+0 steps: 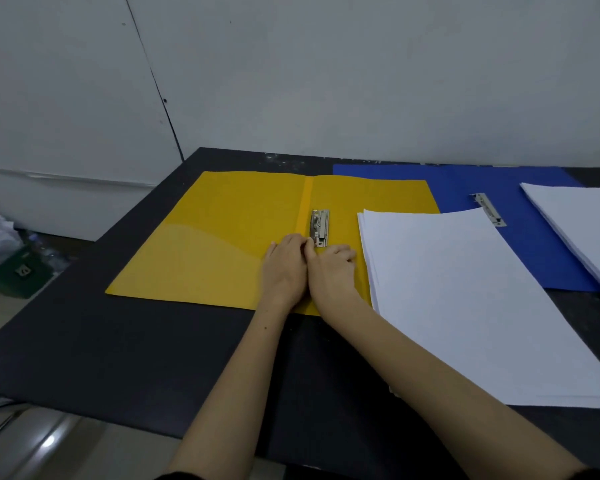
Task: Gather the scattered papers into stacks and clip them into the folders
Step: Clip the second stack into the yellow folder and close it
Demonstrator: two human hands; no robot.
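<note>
Yellow plastic folder (222,237) lies open and flat on the dark matte table (118,358), its spine crease running away from the person and a silver metal lever clip (319,226) fixed just right of that crease. Both hands sit side by side on the folder at the near end of the clip. The left hand (284,266) is curled, its fingertips bunched at the clip's lower end; whether they actually pinch the metal cannot be told. The right hand (331,271) is also loosely curled, thumb against the left hand's fingers, knuckles resting on the folder's right leaf, holding nothing that can be seen.

A thick stack of white paper sheets (465,299) lies just right of the hands, overlapping the right edge of the yellow folder and the near corner of an open blue plastic folder (447,188) behind it. The blue folder has its own silver clip (488,209), unused. A second white paper stack (582,226) rests on the blue folder's right side, running out of view
</note>
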